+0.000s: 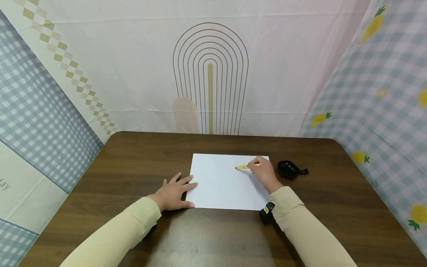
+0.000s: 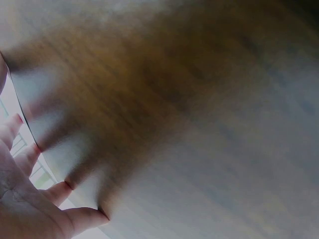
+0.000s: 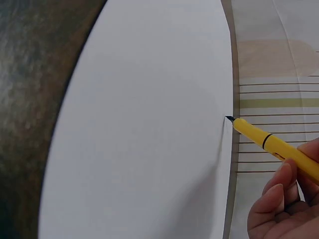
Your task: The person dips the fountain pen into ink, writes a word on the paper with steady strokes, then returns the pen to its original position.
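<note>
Plainly laid out: one paper point(image 1: 217, 185), flat on the table point(image 1: 146, 159), its long sides running left to right before the person; one left hand point(image 1: 171, 194), at the paper's left edge, fingers spread and clasping nothing, the thumb at the near left corner, the nearest fingertips on the edge; so placed, I would judge, to steady the sheet; one right hand point(image 1: 263, 172), over the paper's right part and well apart from the other, fingers and thumb pinching a yellow pen point(image 1: 243, 167).

Item, the pen: over the paper's right half, towards the far edge; held behind the nib point(image 3: 229, 119), probably to leave that end free; nib pointing left across the paper and down to it; long axis nearly along the paper's long sides, slanting up towards the hand; whether the nib touches or barely clears, I cannot tell.

Item, one black dish point(image 1: 287, 169): right of the paper, apart from it, handle pointing away; perhaps set there to leave the sheet free; beyond the paper's far edge, a patterned cloth point(image 1: 133, 55).
</note>
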Demonstrator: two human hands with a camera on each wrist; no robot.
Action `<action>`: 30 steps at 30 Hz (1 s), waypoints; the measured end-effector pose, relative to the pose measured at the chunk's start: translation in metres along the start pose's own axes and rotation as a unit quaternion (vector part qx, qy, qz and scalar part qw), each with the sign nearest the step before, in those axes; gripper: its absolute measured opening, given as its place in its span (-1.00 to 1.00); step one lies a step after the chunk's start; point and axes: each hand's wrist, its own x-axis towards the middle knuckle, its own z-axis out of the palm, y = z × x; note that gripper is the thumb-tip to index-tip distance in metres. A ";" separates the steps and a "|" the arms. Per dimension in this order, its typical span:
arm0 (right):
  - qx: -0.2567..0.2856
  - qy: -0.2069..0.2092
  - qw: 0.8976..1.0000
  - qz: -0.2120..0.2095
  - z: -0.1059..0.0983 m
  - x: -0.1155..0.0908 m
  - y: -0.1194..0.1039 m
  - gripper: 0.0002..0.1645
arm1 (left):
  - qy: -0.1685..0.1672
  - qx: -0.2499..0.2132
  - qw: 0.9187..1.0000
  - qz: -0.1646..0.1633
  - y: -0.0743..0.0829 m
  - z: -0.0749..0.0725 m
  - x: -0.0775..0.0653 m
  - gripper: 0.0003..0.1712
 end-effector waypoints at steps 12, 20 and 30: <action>-0.004 -0.013 1.000 0.003 0.000 -0.009 -0.002 -0.83 | -0.001 -0.002 1.000 -0.001 0.002 -0.001 0.000 -0.16; -0.007 -0.012 1.000 -0.002 0.001 -0.014 -0.005 -0.84 | -0.001 -0.004 1.000 0.001 0.002 -0.003 -0.001 -0.16; -0.024 -0.009 1.000 -0.013 0.004 -0.020 -0.004 -0.84 | -0.003 -0.005 1.000 0.001 0.004 -0.004 -0.003 -0.17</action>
